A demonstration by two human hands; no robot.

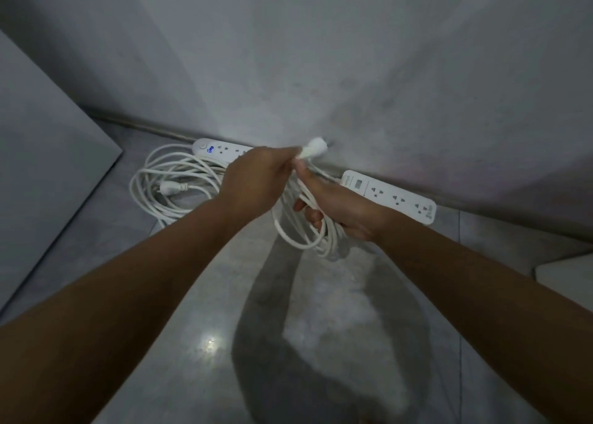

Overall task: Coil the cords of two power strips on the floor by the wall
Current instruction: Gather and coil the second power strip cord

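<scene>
Cords first: both are lying or hanging loose, no bin, box or tray holding anything. Right hand point(340, 208) is gripping a bundle of white loops, the held coil point(301, 231), fingers wrapped round its top; the loops are hanging down toward 6 o'clock, long axis roughly 12-to-6, bottom of the loops clear of the hand. Left hand point(256, 182) is pinching the end of that cord just behind the held plug point(313, 149), fingers closed on it; the plug is blurred, pointing toward 1 o'clock at the wall point(321, 54), and prongs cannot be made out. The two hands are nearly touching, left at 10 o'clock of right. Right power strip point(390, 195) is lying flat on the floor point(192, 295) against the wall base, long axis running 10-to-4, sockets facing up; its cord is leading into the right hand. Left power strip point(218, 150) is also lying flat at the wall base, at 11 o'clock of the hands, long axis about 10-to-4, far end hidden behind the left hand. Its loose cord point(154, 179) is sitting in rough wide loops on the floor at 9 o'clock of the hands, with the floor plug point(170, 188) lying inside the loops, prongs pointing toward 9 o'clock.
</scene>
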